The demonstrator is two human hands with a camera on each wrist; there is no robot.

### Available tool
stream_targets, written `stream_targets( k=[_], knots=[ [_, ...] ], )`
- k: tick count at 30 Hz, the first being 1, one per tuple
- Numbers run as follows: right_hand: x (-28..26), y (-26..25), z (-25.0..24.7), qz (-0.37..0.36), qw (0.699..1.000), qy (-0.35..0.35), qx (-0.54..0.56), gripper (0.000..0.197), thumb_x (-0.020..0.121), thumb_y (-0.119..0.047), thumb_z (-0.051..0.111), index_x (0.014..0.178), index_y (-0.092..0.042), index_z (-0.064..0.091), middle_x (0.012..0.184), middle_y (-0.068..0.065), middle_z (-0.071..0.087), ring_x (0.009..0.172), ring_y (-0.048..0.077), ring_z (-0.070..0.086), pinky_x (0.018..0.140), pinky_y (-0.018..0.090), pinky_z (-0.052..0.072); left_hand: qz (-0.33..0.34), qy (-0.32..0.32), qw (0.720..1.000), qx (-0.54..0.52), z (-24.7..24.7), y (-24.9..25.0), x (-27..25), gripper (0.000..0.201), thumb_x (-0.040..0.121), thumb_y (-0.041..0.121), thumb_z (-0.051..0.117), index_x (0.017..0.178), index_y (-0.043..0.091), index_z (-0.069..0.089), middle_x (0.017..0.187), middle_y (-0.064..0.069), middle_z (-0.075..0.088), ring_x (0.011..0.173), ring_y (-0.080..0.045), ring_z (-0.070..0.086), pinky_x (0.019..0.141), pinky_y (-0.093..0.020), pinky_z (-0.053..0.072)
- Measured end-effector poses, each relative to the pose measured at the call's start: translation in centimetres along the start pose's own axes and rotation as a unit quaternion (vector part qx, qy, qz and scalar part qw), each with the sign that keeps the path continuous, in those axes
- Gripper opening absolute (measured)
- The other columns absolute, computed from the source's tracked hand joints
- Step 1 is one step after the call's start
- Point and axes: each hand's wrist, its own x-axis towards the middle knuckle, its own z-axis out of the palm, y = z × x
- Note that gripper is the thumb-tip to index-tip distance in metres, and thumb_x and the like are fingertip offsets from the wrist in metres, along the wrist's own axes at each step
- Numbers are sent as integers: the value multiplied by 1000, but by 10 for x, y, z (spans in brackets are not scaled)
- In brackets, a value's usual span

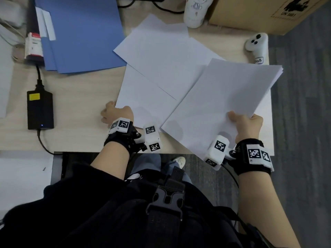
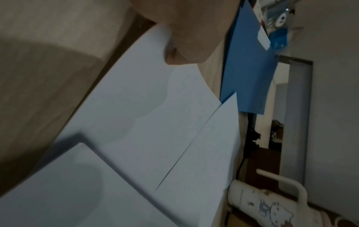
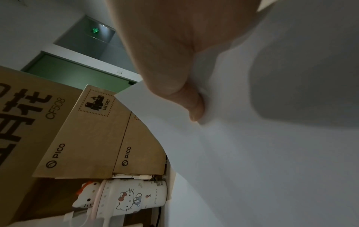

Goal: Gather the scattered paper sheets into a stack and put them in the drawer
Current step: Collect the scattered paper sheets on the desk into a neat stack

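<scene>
My right hand (image 1: 245, 124) holds a stack of white paper sheets (image 1: 223, 97) raised over the right part of the desk, thumb on top and fingers underneath. In the right wrist view the thumb (image 3: 174, 76) presses into the stack (image 3: 252, 153). My left hand (image 1: 114, 114) pinches the near left corner of a single sheet (image 1: 141, 99) lying flat on the desk. The left wrist view shows the thumb (image 2: 184, 38) on that sheet's (image 2: 145, 107) edge. Another loose sheet (image 1: 157, 51) lies farther back, overlapping it. One more sheet (image 1: 265, 122) lies under the held stack. No drawer is plainly visible.
A blue folder (image 1: 80, 33) lies at the back left, and a black power adapter (image 1: 40, 110) with its cable at the left. A white cartoon mug (image 1: 195, 11), a cardboard box (image 1: 259, 11) and a white controller (image 1: 256, 45) stand at the back right.
</scene>
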Motion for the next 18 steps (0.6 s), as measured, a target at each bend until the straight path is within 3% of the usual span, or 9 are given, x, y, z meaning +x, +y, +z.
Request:
stream_targets(
  k=[3, 6, 9, 13, 16, 18],
  knots=[
    [0, -1, 6, -10, 999, 22, -27, 22, 66, 4, 68, 57, -12, 55, 67, 5, 53, 68, 18, 47, 61, 32, 39, 66, 46, 996, 45, 5, 22, 2, 54, 77, 6, 53, 129, 21, 51, 141, -4, 39, 133, -27, 27, 103, -43, 27],
    [1, -1, 11, -16, 997, 46, -61, 21, 67, 0, 69, 55, -12, 56, 63, 1, 56, 67, 17, 50, 62, 31, 42, 120, -14, 993, 5, 20, 46, 12, 50, 81, 6, 53, 130, 17, 52, 138, -5, 46, 131, -26, 35, 102, -39, 33],
    [3, 1, 15, -14, 993, 71, -92, 21, 69, -1, 66, 55, -12, 55, 58, -2, 55, 62, 18, 50, 60, 31, 42, 111, -89, 988, -53, 33, 64, 26, 55, 83, 10, 55, 137, 10, 42, 140, -9, 45, 129, -26, 42, 105, -35, 39],
    [2, 3, 24, -13, 985, 96, -140, 25, 73, -3, 66, 55, -14, 52, 54, -4, 50, 54, 19, 46, 60, 27, 38, 89, -123, 983, -101, 44, 85, 41, 59, 80, 9, 59, 135, 6, 39, 137, -10, 45, 122, -27, 50, 102, -38, 44],
    [-1, 3, 33, -26, 978, 113, -171, 4, 76, -5, 66, 73, -5, 63, 66, 4, 58, 67, 21, 53, 64, 26, 40, 63, -135, 977, -150, 51, 99, 45, 60, 83, 3, 60, 137, 6, 34, 142, -7, 39, 120, -23, 50, 96, -35, 46],
    [-3, 1, 37, -32, 974, 120, -188, 9, 78, -6, 65, 84, 0, 67, 76, 9, 61, 73, 23, 56, 67, 27, 41, 39, -132, 978, -160, 55, 106, 45, 66, 83, 7, 62, 140, 7, 30, 145, -7, 35, 120, -24, 50, 92, -34, 45]
  ],
)
